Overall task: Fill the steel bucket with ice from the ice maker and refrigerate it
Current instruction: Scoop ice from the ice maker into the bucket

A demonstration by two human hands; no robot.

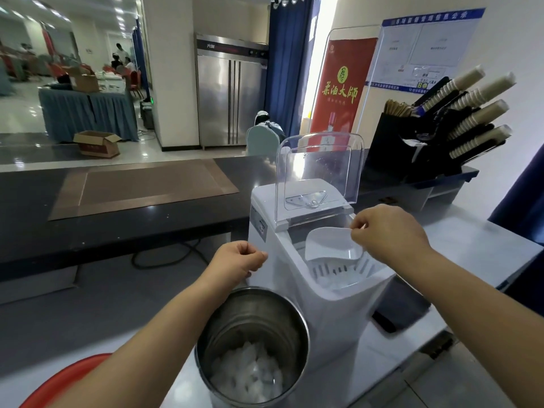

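Observation:
The steel bucket [253, 316] is at the bottom centre, beside the white ice maker [332, 313], with a layer of ice cubes [250, 375] in its bottom. The ice maker's clear lid [321, 172] stands raised. My right hand [388, 234] pinches the edge of a white ice scoop [326, 244], which hangs over the slotted ice basket [338, 272]; some ice lies in that basket. My left hand [240, 260] is closed in a fist just above the bucket's far rim, against the ice maker's left side. I see nothing in it.
The ice maker stands on a white counter [471, 260]. Behind it runs a dark bar top [59, 207] with a brown mat [144, 187]. A black rack of paper cups [441, 128] is at the right. A steel refrigerator [229, 95] stands across the floor. A red round object [73, 375] shows at bottom left.

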